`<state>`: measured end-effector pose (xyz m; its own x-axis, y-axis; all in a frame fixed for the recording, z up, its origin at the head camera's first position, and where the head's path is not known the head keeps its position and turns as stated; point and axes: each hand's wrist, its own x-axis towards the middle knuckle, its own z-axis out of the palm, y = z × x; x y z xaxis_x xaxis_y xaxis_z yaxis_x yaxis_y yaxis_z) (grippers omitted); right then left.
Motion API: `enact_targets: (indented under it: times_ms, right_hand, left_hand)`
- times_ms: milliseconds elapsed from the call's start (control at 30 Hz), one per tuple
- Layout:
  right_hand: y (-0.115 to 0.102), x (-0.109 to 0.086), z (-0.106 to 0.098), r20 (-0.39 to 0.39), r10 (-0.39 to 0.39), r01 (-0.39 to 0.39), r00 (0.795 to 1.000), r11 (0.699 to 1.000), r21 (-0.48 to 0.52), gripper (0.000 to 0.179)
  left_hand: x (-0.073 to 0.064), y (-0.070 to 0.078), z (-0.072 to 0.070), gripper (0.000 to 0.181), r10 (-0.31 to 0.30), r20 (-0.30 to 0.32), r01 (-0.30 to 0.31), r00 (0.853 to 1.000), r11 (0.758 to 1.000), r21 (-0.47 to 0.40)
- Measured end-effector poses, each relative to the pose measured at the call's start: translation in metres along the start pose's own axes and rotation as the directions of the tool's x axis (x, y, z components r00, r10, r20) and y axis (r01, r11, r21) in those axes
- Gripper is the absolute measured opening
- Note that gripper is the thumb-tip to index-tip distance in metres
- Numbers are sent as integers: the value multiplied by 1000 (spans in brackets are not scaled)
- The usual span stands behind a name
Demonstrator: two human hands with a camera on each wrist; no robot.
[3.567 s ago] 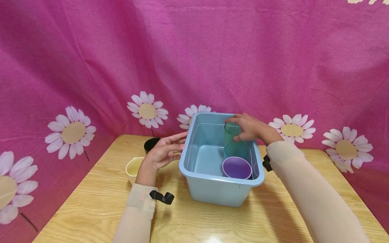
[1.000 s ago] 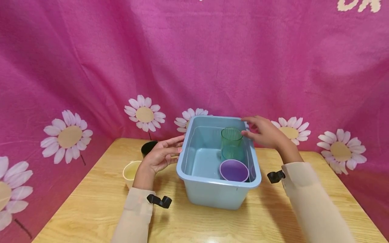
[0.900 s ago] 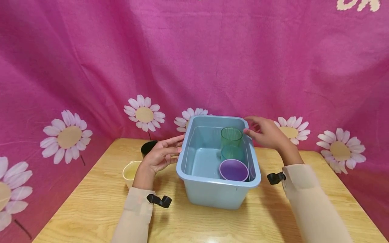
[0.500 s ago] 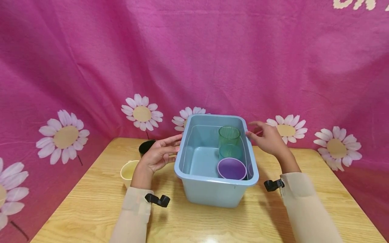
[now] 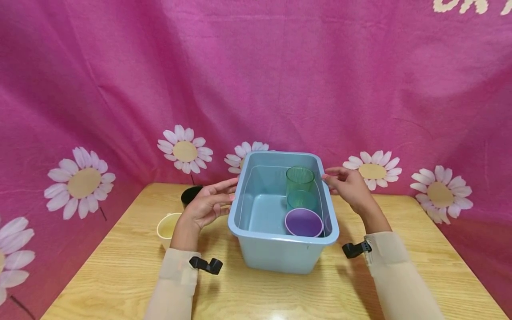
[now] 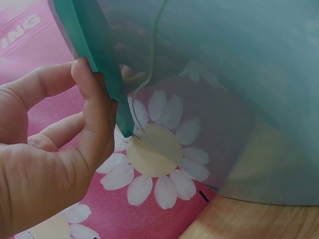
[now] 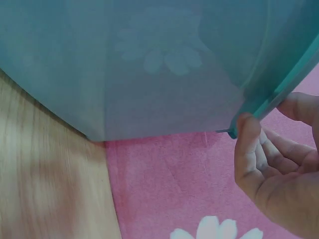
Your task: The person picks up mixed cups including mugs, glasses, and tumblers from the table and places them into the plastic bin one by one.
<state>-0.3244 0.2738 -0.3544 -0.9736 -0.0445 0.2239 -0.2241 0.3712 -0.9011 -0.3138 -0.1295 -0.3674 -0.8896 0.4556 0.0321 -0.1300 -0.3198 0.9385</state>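
A pale blue plastic tub [image 5: 284, 253] stands on the table in the head view. My left hand [image 5: 210, 204] holds its left rim, with the forefinger stretched along the side and the thumb against the edge. Opposite, my right hand [image 5: 348, 186] pinches the right rim between thumb and fingers; the right wrist view shows a fingertip [image 7: 246, 124] tucked under the lip. Inside the tub, along its right wall, a see-through green tumbler [image 5: 300, 180], bluish lower down, stands behind a purple cup [image 5: 304, 222].
Left of the tub stand a cream cup [image 5: 166, 229] and a black cup [image 5: 190, 194], each partly hidden by my left hand and wrist. All rest on a light wooden table [image 5: 256, 295]. A pink flowered cloth [image 5: 256, 89] hangs behind it.
My right hand has let go of the green tumbler inside the tub, drawn back to the right and taken hold of the tub's right rim. My left hand keeps its place at the left rim.
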Motion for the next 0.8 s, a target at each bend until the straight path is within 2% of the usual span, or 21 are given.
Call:
enact_targets:
  times_ms: [167, 333, 400, 500, 600, 667, 733, 800]
  right_hand:
    - [5, -3, 5, 3, 66, -66, 998, 990, 122, 49]
    - [8, -5, 9, -2, 87, -84, 996, 973, 213, 52]
    - [8, -6, 11, 2, 97, -94, 995, 957, 273, 52]
    - [9, -6, 13, 24, 128, -127, 991, 903, 409, 48]
    - [10, -7, 15, 58, 152, -158, 987, 816, 556, 40]
    - [11, -7, 15, 74, 161, -172, 984, 766, 619, 35]
    - [12, -8, 15, 82, 158, -173, 984, 738, 652, 31]
    - [13, -8, 13, 86, 151, -170, 985, 725, 667, 29]
  left_hand:
    - [-3, -2, -2, 55, -11, -9, 11, 1000, 1000, 5]
    - [-4, -4, -3, 57, -8, -2, 8, 1000, 1000, 9]
    - [-3, -3, -4, 56, -4, -3, 4, 1000, 1000, 7]
    - [-2, -2, -5, 56, 4, 0, -4, 1000, 1000, 6]
    - [-1, -1, -5, 56, 5, 3, -5, 1000, 1000, 2]
    - [-1, -1, -5, 56, 4, 6, -4, 1000, 1000, 3]
    - [0, -1, -4, 57, 0, 7, 0, 1000, 1000, 5]
    - [2, -1, -2, 57, 1, 10, -1, 1000, 1000, 6]
